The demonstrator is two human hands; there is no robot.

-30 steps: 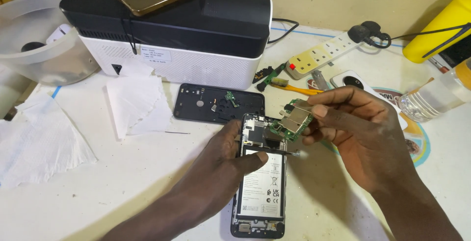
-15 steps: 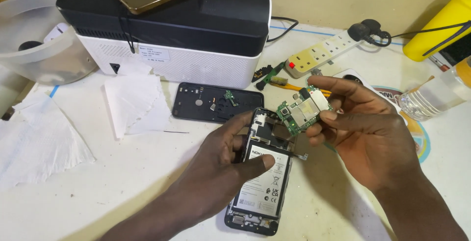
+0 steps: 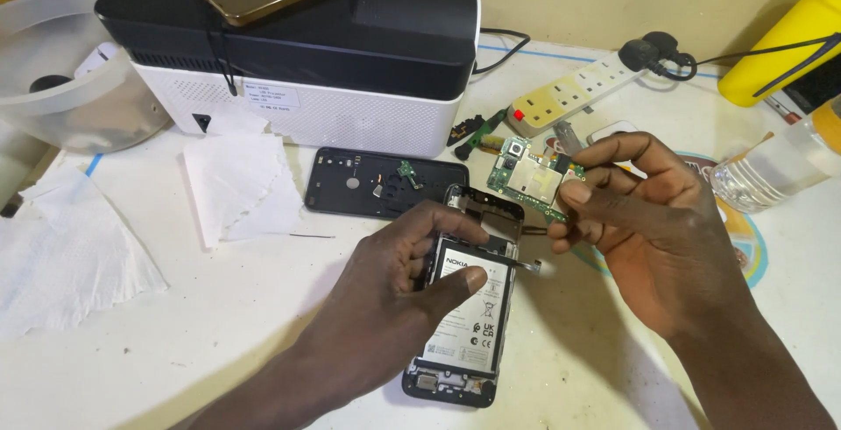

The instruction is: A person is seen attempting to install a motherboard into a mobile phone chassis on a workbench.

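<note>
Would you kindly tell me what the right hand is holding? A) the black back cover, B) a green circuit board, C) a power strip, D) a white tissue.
B: the right hand pinches the green circuit board above the opened phone.

On the worktop (image 3: pixel 175 342), the opened phone (image 3: pixel 464 307) lies near centre, its back cover (image 3: pixel 350 186) just beyond. The printer (image 3: pixel 298 53) stands farther back; tissue sheets (image 3: pixel 236 185) lie left, the power strip (image 3: pixel 569 97) far right. A circuit board (image 3: pixel 526 172) is held right of the cover.
</note>
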